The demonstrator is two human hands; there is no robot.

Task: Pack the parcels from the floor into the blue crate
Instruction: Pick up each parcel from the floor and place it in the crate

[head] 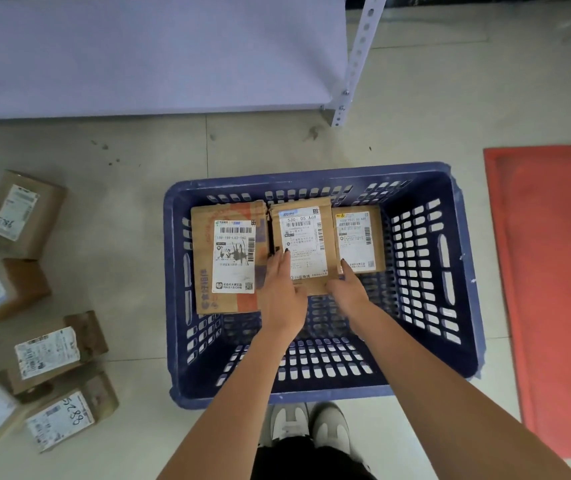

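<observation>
The blue crate stands on the floor in front of my feet. Three cardboard parcels with white labels lie side by side against its far wall: a large one on the left, a middle one, and a small one on the right. My left hand lies flat on the middle parcel's near left part. My right hand holds that parcel's near right corner, its fingers touching the small parcel's edge. Several more parcels lie on the floor left of the crate.
A grey metal shelf with a perforated upright runs along the far side. A red mat lies on the floor right of the crate. My white shoes stand just behind the crate's near wall.
</observation>
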